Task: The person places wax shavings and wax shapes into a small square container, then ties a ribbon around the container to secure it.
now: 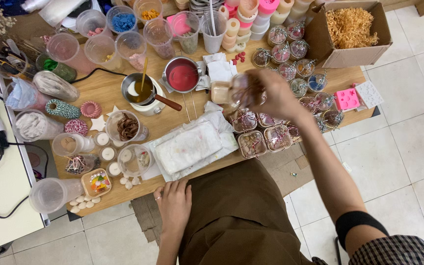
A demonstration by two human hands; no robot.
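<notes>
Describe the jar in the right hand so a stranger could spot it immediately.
On the wooden table, look left of the cardboard box. The right hand lifts a small clear jar above the tied jars, the only one off the surface.

One head-worn camera, looking almost straight down from above.

The view faces down onto a crowded wooden table (109,88) that fills the upper left and middle of the frame, seen from fairly high. The wearer's lap sits at the bottom centre, tiled floor (408,137) runs down the right side, and a cardboard box (320,39) marks the upper right. No second view shares the scene.
</notes>
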